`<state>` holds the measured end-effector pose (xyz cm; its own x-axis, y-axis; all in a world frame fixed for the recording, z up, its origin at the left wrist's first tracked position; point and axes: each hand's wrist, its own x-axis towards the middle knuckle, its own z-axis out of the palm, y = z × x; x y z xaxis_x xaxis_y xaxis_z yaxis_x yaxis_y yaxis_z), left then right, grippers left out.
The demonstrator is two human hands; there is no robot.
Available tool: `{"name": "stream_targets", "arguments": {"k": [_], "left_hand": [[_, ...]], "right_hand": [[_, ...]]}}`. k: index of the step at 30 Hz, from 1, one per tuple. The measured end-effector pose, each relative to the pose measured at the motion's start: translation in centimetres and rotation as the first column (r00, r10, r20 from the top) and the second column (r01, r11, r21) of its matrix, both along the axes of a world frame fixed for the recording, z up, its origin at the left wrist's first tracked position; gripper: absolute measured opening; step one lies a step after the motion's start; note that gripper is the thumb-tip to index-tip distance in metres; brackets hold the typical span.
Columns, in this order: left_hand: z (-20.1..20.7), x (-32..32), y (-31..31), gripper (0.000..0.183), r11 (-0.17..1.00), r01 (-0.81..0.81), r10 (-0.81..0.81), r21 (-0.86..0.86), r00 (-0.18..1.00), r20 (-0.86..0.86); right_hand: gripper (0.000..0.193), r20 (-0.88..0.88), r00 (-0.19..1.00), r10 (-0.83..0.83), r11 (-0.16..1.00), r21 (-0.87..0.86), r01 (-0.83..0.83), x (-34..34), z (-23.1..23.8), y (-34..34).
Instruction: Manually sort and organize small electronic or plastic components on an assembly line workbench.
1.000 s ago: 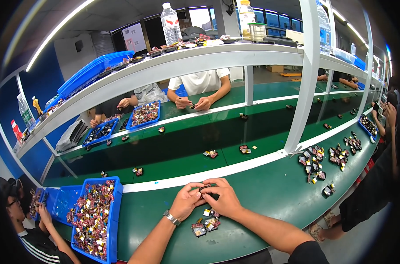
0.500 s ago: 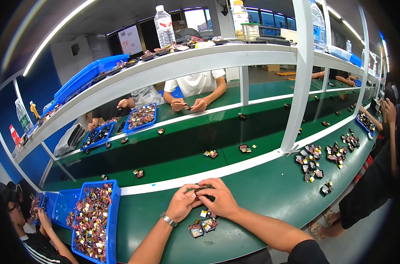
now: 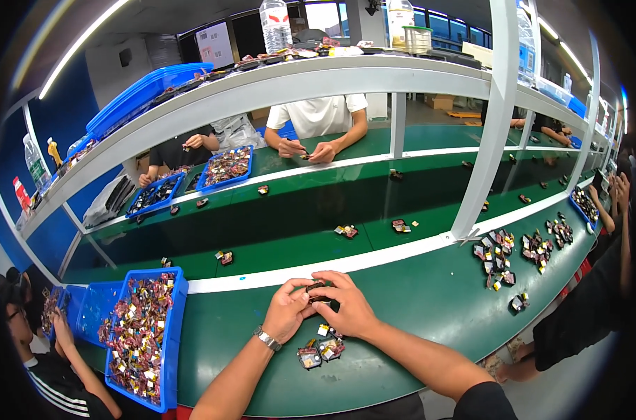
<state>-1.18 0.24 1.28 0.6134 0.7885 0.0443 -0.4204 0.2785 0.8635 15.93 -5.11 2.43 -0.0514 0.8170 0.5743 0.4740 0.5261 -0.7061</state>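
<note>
Big workshop room here, dark blue wall on the left, and a long green workbench top [image 3: 430,308] curving across everything, with a white stripe [image 3: 374,257] running along it and a darker green conveyor belt [image 3: 297,210] just past that. A grey overhead shelf [image 3: 276,84] carries clear plastic water bottles [image 3: 275,25]. Near the bench's left end sits a blue plastic bin [image 3: 169,329] full of small mixed parts. More little parts lie in loose piles [image 3: 517,252] toward the right end. At the near edge, the left hand [image 3: 288,309] and right hand [image 3: 346,303] are pressed together, fingers pinched on a small dark component [image 3: 316,288], held just above the bench. A few small finished pieces [image 3: 320,350] lie right below the hands.
</note>
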Motion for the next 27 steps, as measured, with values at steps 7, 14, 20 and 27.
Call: {"name": "stream_targets", "arguments": {"k": [7,14,20,27], "left_hand": [[0.1,0.0,-0.1,0.028,0.999,-0.004,0.002,-0.052,1.0,-0.028],[0.3,0.0,-0.1,0.029,0.998,-0.011,0.006,-0.062,0.997,-0.076],[0.2,-0.1,-0.1,0.027,0.998,0.011,-0.014,-0.054,0.998,-0.064],[0.4,0.0,-0.2,0.026,0.999,0.007,-0.011,-0.051,0.996,-0.085]], "right_hand": [[0.015,0.117,0.984,-0.138,0.976,0.184,0.115,0.2,0.5,0.3],[0.016,0.231,0.945,-0.233,0.944,0.287,0.163,0.0,0.4,0.1],[0.018,0.311,0.903,-0.297,0.912,0.374,0.171,-0.4,0.6,0.0],[0.017,0.333,0.884,-0.328,0.897,0.405,0.18,-0.6,0.4,0.0]]}}
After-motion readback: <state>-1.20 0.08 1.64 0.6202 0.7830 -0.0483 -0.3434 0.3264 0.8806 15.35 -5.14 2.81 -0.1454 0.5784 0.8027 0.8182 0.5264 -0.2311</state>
